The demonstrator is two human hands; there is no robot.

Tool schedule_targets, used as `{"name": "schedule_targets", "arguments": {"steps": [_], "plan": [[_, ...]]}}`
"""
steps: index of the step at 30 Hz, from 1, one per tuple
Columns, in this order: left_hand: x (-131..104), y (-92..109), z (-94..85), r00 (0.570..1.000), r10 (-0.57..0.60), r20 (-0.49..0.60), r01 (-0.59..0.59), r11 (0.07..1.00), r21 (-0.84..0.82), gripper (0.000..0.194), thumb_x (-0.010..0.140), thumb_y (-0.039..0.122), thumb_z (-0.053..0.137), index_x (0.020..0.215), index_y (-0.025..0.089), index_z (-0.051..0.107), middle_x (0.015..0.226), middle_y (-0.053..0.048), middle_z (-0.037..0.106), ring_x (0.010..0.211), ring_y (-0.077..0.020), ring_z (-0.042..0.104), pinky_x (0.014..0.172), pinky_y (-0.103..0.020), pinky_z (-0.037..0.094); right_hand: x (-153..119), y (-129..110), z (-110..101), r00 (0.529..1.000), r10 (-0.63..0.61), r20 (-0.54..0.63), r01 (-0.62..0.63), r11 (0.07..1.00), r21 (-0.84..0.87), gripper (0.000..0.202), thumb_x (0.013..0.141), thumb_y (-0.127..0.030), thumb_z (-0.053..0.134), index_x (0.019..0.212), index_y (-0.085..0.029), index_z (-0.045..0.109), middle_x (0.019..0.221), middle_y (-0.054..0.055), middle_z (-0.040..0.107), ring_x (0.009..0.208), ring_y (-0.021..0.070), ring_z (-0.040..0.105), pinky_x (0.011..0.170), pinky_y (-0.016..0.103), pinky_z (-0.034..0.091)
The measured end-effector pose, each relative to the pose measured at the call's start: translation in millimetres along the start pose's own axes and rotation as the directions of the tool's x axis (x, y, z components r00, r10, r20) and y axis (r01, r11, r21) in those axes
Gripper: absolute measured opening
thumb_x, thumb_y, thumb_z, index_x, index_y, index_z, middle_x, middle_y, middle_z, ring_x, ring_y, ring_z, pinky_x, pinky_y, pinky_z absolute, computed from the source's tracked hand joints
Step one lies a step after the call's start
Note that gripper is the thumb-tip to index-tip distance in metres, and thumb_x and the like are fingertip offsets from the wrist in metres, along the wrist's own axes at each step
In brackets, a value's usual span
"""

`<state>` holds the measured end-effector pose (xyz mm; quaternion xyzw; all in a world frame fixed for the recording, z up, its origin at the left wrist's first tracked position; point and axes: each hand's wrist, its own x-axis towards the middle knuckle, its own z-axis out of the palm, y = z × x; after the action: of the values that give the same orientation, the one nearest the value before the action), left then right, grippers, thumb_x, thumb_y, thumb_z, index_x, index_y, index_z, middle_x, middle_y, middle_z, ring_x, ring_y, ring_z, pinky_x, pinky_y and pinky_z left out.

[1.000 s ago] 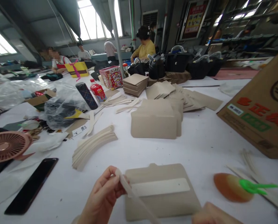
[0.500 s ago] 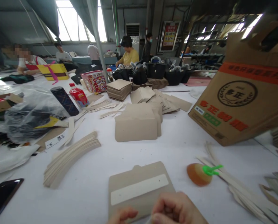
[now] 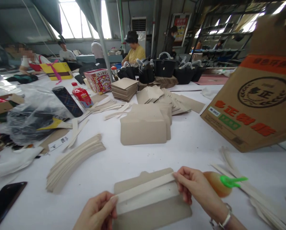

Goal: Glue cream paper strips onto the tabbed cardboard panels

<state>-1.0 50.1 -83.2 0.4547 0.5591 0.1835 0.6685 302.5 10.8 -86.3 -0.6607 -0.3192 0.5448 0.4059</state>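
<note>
A pale strip (image 3: 145, 187) stretches between my two hands over a grey-beige cardboard piece (image 3: 154, 215) lying on the white table. My left hand (image 3: 97, 209) pinches the strip's left end between thumb and fingers. At the other end, my right hand (image 3: 187, 183) grips it the same way, a bracelet on that wrist. Just below the strip, a lighter white band (image 3: 149, 201) runs across the cardboard. Beside my right wrist lies an amber glue bottle (image 3: 217, 183) with a green nozzle, partly covered by the wrist.
A fanned stack of strips (image 3: 75, 163) lies left, near a phone (image 3: 7, 198). Cardboard pieces (image 3: 143, 131) are spread ahead, with a neat stack (image 3: 125, 89) behind. A large carton (image 3: 250, 105) stands right, above loose strips (image 3: 265, 201). Black bags (image 3: 164, 68) and several people are farther back.
My hands have come up from the bottom edge and moved apart, and the strip is now held between them above the cardboard. The view has shifted slightly.
</note>
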Motion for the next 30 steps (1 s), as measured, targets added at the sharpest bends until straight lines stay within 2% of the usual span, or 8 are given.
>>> {"name": "schedule_targets", "arguments": {"steps": [2, 4, 8, 13, 22, 30], "plan": [[7, 0, 0.3, 0.996, 0.032, -0.086, -0.032, 0.999, 0.011, 0.053, 0.065, 0.069, 0.062, 0.062, 0.018, 0.05, 0.051, 0.004, 0.053, 0.037, -0.0068, 0.045, 0.033, -0.017, 0.033, 6, 1, 1, 1.0, 0.008, -0.001, -0.008, 1.0, -0.024, 0.044, 0.073, -0.059, 0.06, 0.063, -0.018, 0.047, 0.047, -0.005, 0.055, 0.031, 0.0073, 0.049, 0.03, 0.015, 0.033], [13, -2, 0.0, 0.992, 0.04, -0.119, -0.04, 0.999, 0.009, 0.052, 0.067, 0.068, 0.061, 0.065, 0.017, 0.051, 0.056, 0.003, 0.058, 0.038, -0.0069, 0.048, 0.033, -0.017, 0.034, 9, 2, 1, 1.0, 0.029, -0.006, -0.029, 0.999, -0.028, 0.044, 0.072, -0.059, 0.06, 0.063, -0.018, 0.047, 0.049, -0.004, 0.056, 0.033, 0.008, 0.05, 0.031, 0.016, 0.035], [20, -6, -1.7, 0.99, 0.032, -0.139, -0.029, 0.999, 0.023, 0.051, 0.068, 0.067, 0.06, 0.067, 0.016, 0.052, 0.057, 0.002, 0.059, 0.038, -0.0072, 0.049, 0.032, -0.017, 0.034, 12, 4, 0, 0.998, 0.06, -0.002, -0.06, 0.998, -0.029, 0.045, 0.07, -0.06, 0.061, 0.062, -0.018, 0.049, 0.047, -0.004, 0.055, 0.034, 0.0087, 0.051, 0.031, 0.017, 0.036], [25, -7, -2.9, 0.983, 0.035, -0.178, -0.025, 0.998, 0.055, 0.047, 0.07, 0.062, 0.061, 0.066, 0.016, 0.052, 0.053, 0.002, 0.058, 0.036, -0.0072, 0.048, 0.031, -0.016, 0.031, 17, 12, 0, 0.997, 0.076, -0.022, -0.077, 0.994, -0.078, 0.046, 0.067, -0.063, 0.061, 0.059, -0.019, 0.049, 0.04, -0.004, 0.052, 0.029, 0.0082, 0.045, 0.029, 0.017, 0.031], [29, -9, -0.9, 0.977, 0.015, -0.211, 0.002, 0.997, 0.081, 0.043, 0.073, 0.058, 0.06, 0.066, 0.016, 0.052, 0.05, 0.003, 0.057, 0.035, -0.0069, 0.046, 0.031, -0.016, 0.028, 22, 28, -1, 0.994, 0.088, -0.063, -0.098, 0.98, -0.175, 0.045, 0.075, -0.061, 0.055, 0.058, -0.02, 0.049, 0.034, -0.004, 0.048, 0.028, 0.0071, 0.039, 0.031, 0.017, 0.028], [29, -15, -1.8, 0.977, 0.023, -0.212, 0.001, 0.993, 0.114, 0.05, 0.069, 0.067, 0.059, 0.065, 0.018, 0.052, 0.049, 0.004, 0.053, 0.035, -0.0076, 0.044, 0.031, -0.017, 0.029, 20, 19, 5, 0.992, 0.059, -0.114, -0.075, 0.986, -0.147, 0.04, 0.074, -0.058, 0.054, 0.062, -0.02, 0.045, 0.038, -0.008, 0.044, 0.028, 0.0064, 0.039, 0.03, 0.016, 0.024]]}}
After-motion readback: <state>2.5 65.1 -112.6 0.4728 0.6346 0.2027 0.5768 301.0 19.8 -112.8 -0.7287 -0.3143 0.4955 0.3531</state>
